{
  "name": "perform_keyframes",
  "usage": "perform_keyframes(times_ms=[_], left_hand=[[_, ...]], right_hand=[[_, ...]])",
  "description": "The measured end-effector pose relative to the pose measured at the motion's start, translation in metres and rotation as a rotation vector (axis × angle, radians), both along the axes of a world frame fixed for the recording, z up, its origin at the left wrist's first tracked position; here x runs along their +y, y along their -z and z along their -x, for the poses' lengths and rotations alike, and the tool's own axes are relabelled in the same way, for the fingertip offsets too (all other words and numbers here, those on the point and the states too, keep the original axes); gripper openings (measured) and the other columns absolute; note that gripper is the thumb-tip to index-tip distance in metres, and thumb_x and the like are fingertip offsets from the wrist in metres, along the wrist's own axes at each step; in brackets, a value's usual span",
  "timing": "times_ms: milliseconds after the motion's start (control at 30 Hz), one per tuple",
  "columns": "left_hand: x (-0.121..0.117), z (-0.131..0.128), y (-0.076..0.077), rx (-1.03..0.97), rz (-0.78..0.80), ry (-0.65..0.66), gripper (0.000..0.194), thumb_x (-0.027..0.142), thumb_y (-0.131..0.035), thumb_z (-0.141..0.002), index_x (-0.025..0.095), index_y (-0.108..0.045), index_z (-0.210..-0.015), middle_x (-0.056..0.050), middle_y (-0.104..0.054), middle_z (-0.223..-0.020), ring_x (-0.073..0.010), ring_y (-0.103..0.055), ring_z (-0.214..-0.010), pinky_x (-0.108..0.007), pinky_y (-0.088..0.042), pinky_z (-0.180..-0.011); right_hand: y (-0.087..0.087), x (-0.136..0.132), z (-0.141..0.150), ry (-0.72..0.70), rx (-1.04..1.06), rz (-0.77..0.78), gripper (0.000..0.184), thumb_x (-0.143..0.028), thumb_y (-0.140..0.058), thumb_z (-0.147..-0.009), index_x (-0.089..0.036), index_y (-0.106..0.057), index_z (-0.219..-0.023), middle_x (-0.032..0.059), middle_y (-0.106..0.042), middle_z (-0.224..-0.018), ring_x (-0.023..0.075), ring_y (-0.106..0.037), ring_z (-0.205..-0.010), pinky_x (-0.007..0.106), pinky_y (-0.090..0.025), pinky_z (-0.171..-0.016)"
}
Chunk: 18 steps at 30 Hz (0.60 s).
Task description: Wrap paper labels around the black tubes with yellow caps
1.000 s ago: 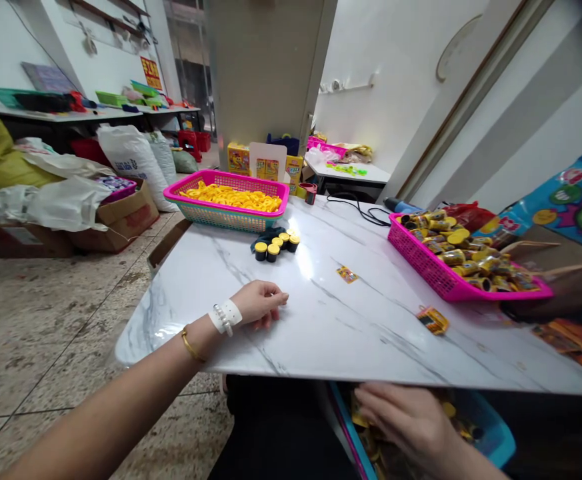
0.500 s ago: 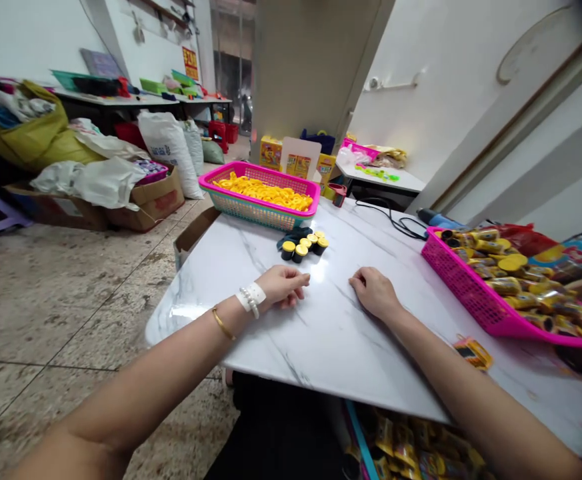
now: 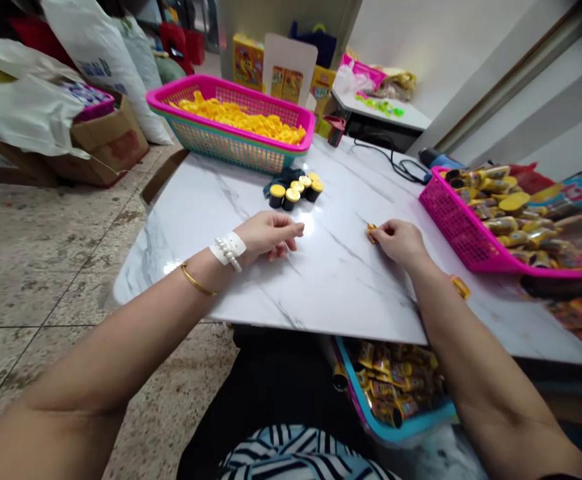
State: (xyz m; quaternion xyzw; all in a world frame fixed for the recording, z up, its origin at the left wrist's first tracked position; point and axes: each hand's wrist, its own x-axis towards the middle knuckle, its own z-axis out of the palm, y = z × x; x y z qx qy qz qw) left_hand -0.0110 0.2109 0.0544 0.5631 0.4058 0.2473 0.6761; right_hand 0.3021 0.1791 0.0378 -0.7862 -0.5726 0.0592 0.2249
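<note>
My right hand pinches a small yellow-orange piece at its fingertips, low over the white marbled table; its exact kind is too small to tell. My left hand rests over the table to the left, thumb stretched forward and fingers loosely bent, with nothing visible in it. Just beyond it stand several small black pots with yellow lids, beside a dark cloth-like bundle. Behind them is a pink basket, nested in a teal one, full of yellow plastic pieces.
A pink basket heaped with yellow-wrapped tubes stands at the right. Below the table edge, a blue basket holds similar tubes. A black cable and a red-and-black object lie at the back. Another yellow-orange piece lies by my right forearm.
The view has tipped downward. My right hand has moved right, away from my left hand, and a yellow-orange piece now shows at its fingertips. My left hand keeps much the same pose.
</note>
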Motion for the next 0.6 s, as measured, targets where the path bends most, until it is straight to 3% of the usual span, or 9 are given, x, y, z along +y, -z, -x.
perform_keyframes(times_ms=[100,167,233,333,467,500,600], left_hand=[[-0.007,-0.006,0.0,-0.031,-0.01,0.077,0.029,0.041,-0.066,-0.091,0.013,-0.063,-0.088,-0.005,-0.066,-0.074,-0.0062,-0.054,-0.046,-0.017,-0.031,-0.04],[-0.012,-0.011,0.002,-0.035,-0.05,0.148,0.032,0.043,-0.071,-0.087,0.014,-0.063,-0.098,-0.008,-0.07,-0.083,-0.0085,-0.059,-0.051,-0.018,-0.035,-0.041],[-0.016,-0.015,0.007,0.015,-0.144,0.224,0.035,0.039,-0.076,-0.083,0.015,-0.064,-0.104,-0.007,-0.07,-0.081,-0.0093,-0.059,-0.049,-0.019,-0.037,-0.041],[-0.019,-0.018,0.017,0.154,-0.349,0.261,0.03,0.029,-0.08,-0.079,0.015,-0.066,-0.101,-0.001,-0.067,-0.066,-0.0084,-0.053,-0.04,-0.02,-0.036,-0.04],[-0.018,-0.019,0.022,0.219,-0.533,0.267,0.017,0.024,-0.077,-0.08,0.014,-0.069,-0.092,0.003,-0.064,-0.056,-0.0097,-0.055,-0.041,-0.02,-0.037,-0.043],[-0.017,-0.019,0.02,0.215,-0.567,0.284,0.016,0.024,-0.076,-0.081,0.014,-0.07,-0.091,0.003,-0.064,-0.056,-0.0094,-0.056,-0.042,-0.02,-0.039,-0.045],[-0.018,-0.016,0.005,0.19,-0.702,0.225,0.01,0.021,-0.078,-0.078,0.015,-0.071,-0.082,0.005,-0.062,-0.056,-0.0101,-0.062,-0.051,-0.021,-0.046,-0.056]], right_hand=[[-0.006,-0.028,0.045,-0.047,0.069,-0.043,0.018,-0.037,-0.061,-0.085,-0.019,-0.066,-0.085,0.0002,-0.067,-0.073,0.012,-0.055,-0.061,0.027,-0.04,-0.062],[-0.006,-0.041,0.078,-0.208,0.143,-0.188,0.013,-0.031,-0.061,-0.086,-0.019,-0.063,-0.083,-0.0003,-0.067,-0.072,0.0123,-0.058,-0.061,0.026,-0.043,-0.063],[-0.003,-0.047,0.103,-0.351,0.06,-0.273,0.007,-0.022,-0.061,-0.083,-0.018,-0.062,-0.077,0.0008,-0.067,-0.074,0.0138,-0.059,-0.066,0.027,-0.044,-0.066],[-0.006,-0.056,0.116,-0.454,-0.038,-0.281,0.009,-0.019,-0.063,-0.082,-0.018,-0.063,-0.073,0.0021,-0.067,-0.074,0.0152,-0.059,-0.066,0.029,-0.044,-0.066],[-0.022,-0.099,0.112,-0.396,0.11,-0.357,0.006,-0.023,-0.066,-0.087,-0.021,-0.066,-0.081,0.0007,-0.07,-0.075,0.0154,-0.064,-0.067,0.028,-0.051,-0.067],[-0.022,-0.115,0.112,-0.437,0.136,-0.339,0.003,-0.021,-0.065,-0.087,-0.022,-0.066,-0.085,0.0005,-0.07,-0.077,0.0153,-0.065,-0.069,0.027,-0.052,-0.068],[0.003,-0.166,0.114,-0.871,0.175,-0.039,0.018,-0.017,-0.061,-0.089,-0.022,-0.068,-0.104,0.0039,-0.075,-0.09,0.016,-0.071,-0.079,0.025,-0.057,-0.072]])
